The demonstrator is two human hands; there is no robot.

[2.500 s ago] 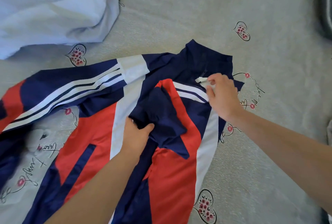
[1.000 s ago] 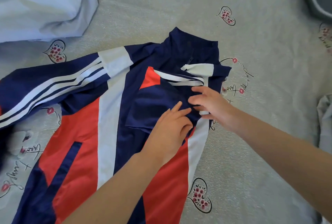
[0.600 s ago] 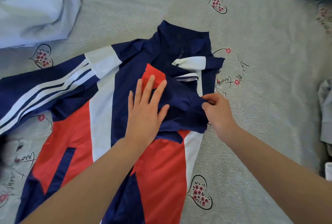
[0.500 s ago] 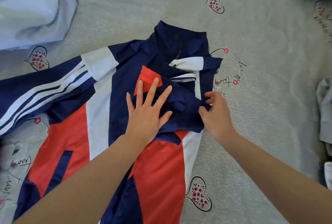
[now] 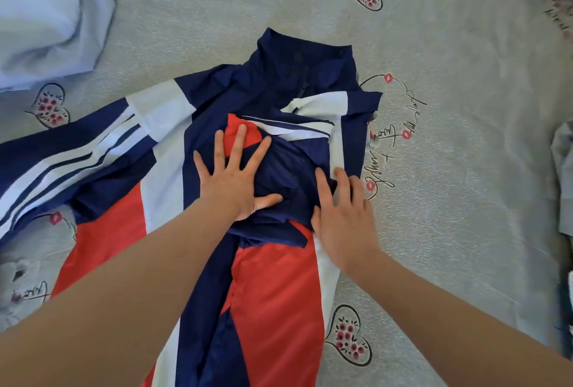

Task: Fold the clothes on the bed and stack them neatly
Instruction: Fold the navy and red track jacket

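— Nearest?
— Two bare forearms reaching in from the lower edge. Left hand [image 5: 231, 182] flat, fingers spread wide, pressing a folded-in navy sleeve [image 5: 288, 169] onto the chest of the jacket [image 5: 273, 287]. Holding nothing, just pressing.
— And the other?
— Right hand [image 5: 342, 216] just beside the left, fingers straight and close together, laid palm down on the jacket's right edge, fingertips on the same navy fold. Also gripping nothing.
— Under the hands?
— Navy, red and white track jacket lying front up on the bed [image 5: 465, 169], red panels running back below both wrists.
— Beyond the fingertips?
— White panel and thin stripes of the folded sleeve, then the navy collar [image 5: 305, 55], farthest from the hands.
— Out to the left of the left hand?
— Other sleeve [image 5: 62, 163] stretched flat, navy with white stripes, not folded in.
— Farther still?
— Pale blue garment [image 5: 46, 14] bunched up, well apart from the jacket, beyond the left hand. Grey bedsheet with heart prints all round. Sliver of grey cloth [image 5: 562, 175] far right of the right hand, mostly cut off.
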